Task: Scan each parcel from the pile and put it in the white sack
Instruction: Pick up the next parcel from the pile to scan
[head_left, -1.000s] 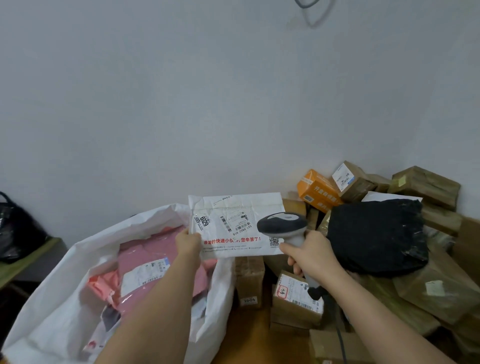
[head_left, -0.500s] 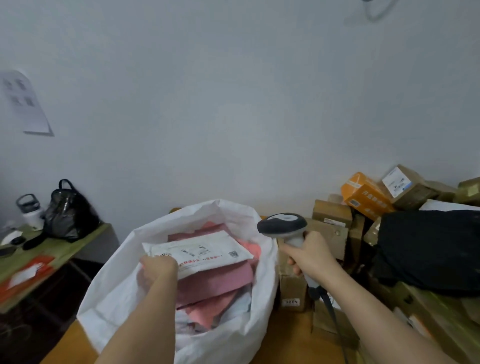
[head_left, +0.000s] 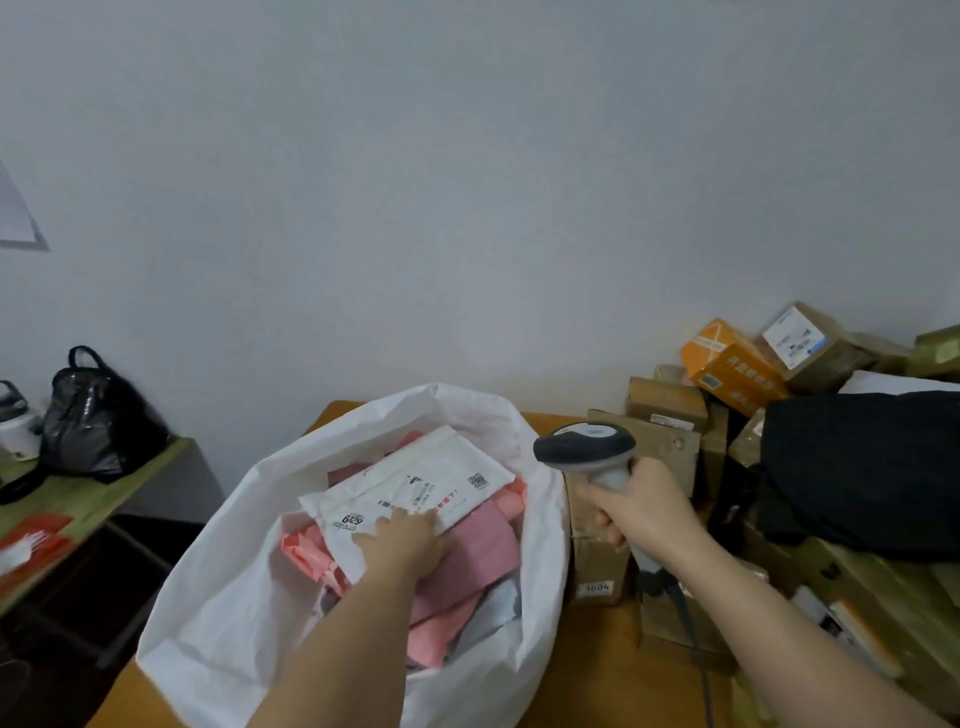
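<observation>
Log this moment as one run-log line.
step: bagging | left hand: on white mailer inside white sack | right hand: holds scanner | pile: boxes remain

The white sack (head_left: 223, 597) stands open in the near centre, its thin crumpled rim rolled outward and its mouth wide. Inside lie several pink mailers (head_left: 480, 551), overlapping and tilted. On top of them rests a flat white parcel (head_left: 415, 488), a soft mailer with a printed label, a small square code and a line of red lettering; it lies slanted, its far end raised toward the sack's far rim. To the right, just beside the sack, the pile (head_left: 670, 415) of brown cardboard boxes is stacked against the wall, with an orange box (head_left: 732, 366) on top and what seems a black bag-like bundle (head_left: 862, 462) resting across it.
</observation>
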